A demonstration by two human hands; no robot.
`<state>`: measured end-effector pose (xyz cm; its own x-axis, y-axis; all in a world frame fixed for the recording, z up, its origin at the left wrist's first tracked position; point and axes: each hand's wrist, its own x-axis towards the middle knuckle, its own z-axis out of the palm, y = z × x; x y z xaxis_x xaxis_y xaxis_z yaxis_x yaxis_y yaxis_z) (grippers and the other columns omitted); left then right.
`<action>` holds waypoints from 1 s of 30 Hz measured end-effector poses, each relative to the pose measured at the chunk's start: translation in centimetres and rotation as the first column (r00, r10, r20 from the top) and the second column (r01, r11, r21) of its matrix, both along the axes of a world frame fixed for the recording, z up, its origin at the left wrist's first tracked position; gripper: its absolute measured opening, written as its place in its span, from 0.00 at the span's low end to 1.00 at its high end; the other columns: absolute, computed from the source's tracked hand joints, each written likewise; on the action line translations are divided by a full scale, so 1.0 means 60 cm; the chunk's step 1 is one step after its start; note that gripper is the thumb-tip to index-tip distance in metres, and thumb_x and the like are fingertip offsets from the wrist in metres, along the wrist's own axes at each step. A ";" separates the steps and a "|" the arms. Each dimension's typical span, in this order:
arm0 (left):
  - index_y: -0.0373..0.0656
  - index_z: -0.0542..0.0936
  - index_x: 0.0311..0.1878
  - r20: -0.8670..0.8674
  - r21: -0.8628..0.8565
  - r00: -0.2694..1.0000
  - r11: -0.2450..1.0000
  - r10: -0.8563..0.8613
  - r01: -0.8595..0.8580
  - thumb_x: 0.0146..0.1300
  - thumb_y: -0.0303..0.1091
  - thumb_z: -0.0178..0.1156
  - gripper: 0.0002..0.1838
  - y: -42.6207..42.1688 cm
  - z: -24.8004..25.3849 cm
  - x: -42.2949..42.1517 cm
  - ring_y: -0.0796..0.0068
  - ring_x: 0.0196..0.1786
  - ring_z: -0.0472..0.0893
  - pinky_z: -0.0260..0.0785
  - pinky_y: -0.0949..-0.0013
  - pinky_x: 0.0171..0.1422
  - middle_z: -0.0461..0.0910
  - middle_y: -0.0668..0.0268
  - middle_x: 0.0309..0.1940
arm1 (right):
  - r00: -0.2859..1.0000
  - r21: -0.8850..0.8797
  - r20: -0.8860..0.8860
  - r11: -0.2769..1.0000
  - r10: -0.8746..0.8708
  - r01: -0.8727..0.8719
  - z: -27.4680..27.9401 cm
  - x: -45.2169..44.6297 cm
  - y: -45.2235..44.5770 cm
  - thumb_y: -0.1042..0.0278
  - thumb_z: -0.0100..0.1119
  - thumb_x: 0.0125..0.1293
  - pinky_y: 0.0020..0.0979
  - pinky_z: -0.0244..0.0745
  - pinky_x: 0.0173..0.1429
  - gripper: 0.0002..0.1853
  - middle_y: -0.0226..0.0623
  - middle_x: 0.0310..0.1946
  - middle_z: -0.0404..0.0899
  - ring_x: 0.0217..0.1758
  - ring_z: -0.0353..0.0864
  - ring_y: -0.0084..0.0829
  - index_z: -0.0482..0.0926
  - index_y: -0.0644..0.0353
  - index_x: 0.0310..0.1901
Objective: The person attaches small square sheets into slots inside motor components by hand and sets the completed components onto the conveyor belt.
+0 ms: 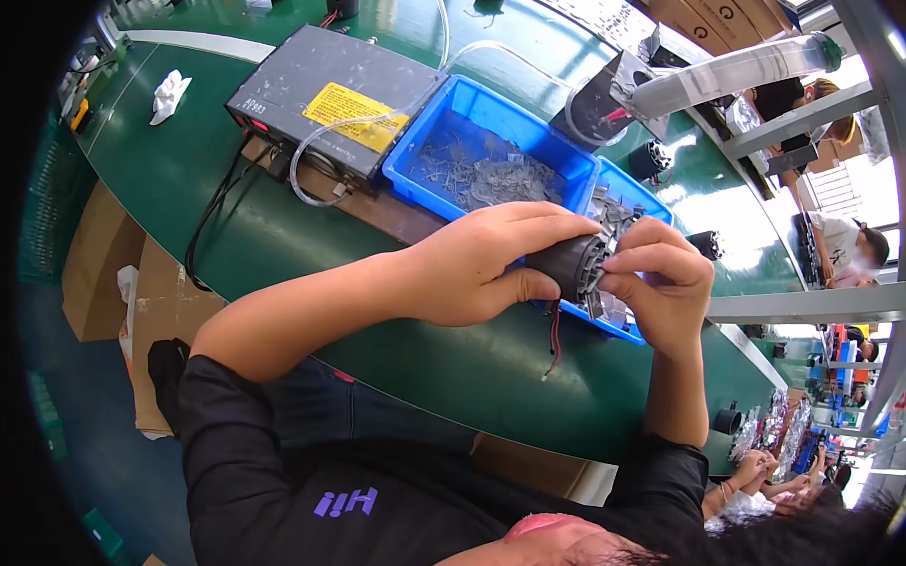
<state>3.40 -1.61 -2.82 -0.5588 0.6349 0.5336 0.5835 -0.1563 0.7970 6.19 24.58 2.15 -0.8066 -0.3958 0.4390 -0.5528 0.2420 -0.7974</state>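
From where I stand, the head view shows two bare hands meeting just right of the frame's centre, both on one black cylinder [556,267]. The left hand [484,259] wraps its body, thumb beneath and fingers over, seemingly to steady it and leave its slotted end exposed. The right hand [668,276] has its fingertips closed at that end; I can't tell whether they also pinch a separate grey piece. Red and black wires [555,341] hang below, perhaps left loose to stay clear of the fingers.

Behind the hands sit a larger blue tray [523,126] of grey scraps [511,180] and a smaller blue tray [636,185] of grey pieces, likely set close for an easy reach. A dark box [281,72] stands at upper left on the green tabletop [450,378].
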 end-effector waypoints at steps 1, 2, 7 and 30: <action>0.36 0.74 0.76 -0.001 -0.007 1.000 1.000 -0.010 0.010 0.62 0.21 0.69 0.37 0.000 0.001 0.001 0.49 0.66 0.81 0.73 0.55 0.72 0.79 0.50 0.70 | 0.999 0.018 -0.031 1.000 0.016 -0.015 -0.002 0.001 0.000 0.83 0.81 0.54 0.26 0.71 0.46 0.11 0.33 0.41 0.85 0.41 0.76 0.26 0.91 0.62 0.39; 0.36 0.74 0.76 -0.001 -0.007 1.000 1.000 -0.012 0.012 0.62 0.21 0.69 0.37 0.001 -0.001 0.002 0.49 0.66 0.81 0.73 0.55 0.72 0.79 0.50 0.70 | 0.999 0.017 -0.032 1.000 0.014 -0.013 -0.004 0.004 0.002 0.83 0.81 0.54 0.26 0.71 0.46 0.11 0.33 0.41 0.85 0.41 0.76 0.26 0.91 0.62 0.39; 0.35 0.74 0.76 -0.126 -0.081 0.992 0.997 0.003 -0.013 0.61 0.20 0.69 0.36 0.000 0.000 0.000 0.50 0.65 0.81 0.73 0.55 0.72 0.79 0.51 0.70 | 0.988 -0.027 0.140 0.998 0.058 -0.055 0.001 -0.004 0.001 0.81 0.83 0.53 0.27 0.71 0.47 0.17 0.35 0.45 0.83 0.43 0.76 0.27 0.88 0.62 0.44; 0.38 0.79 0.71 -0.125 -0.002 0.963 0.970 0.240 -0.242 0.53 0.20 0.76 0.38 0.013 0.005 0.016 0.52 0.63 0.83 0.76 0.56 0.71 0.82 0.53 0.65 | 0.989 -0.178 0.078 0.974 -0.125 0.137 -0.031 0.014 -0.027 0.82 0.78 0.61 0.30 0.79 0.53 0.12 0.41 0.48 0.84 0.50 0.81 0.33 0.86 0.67 0.45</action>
<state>4.38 -0.80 -2.54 -0.6274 0.4990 0.5978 0.6957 0.0143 0.7182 7.05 22.98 0.29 -0.8756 -0.2028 0.4384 -0.4708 0.1561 -0.8683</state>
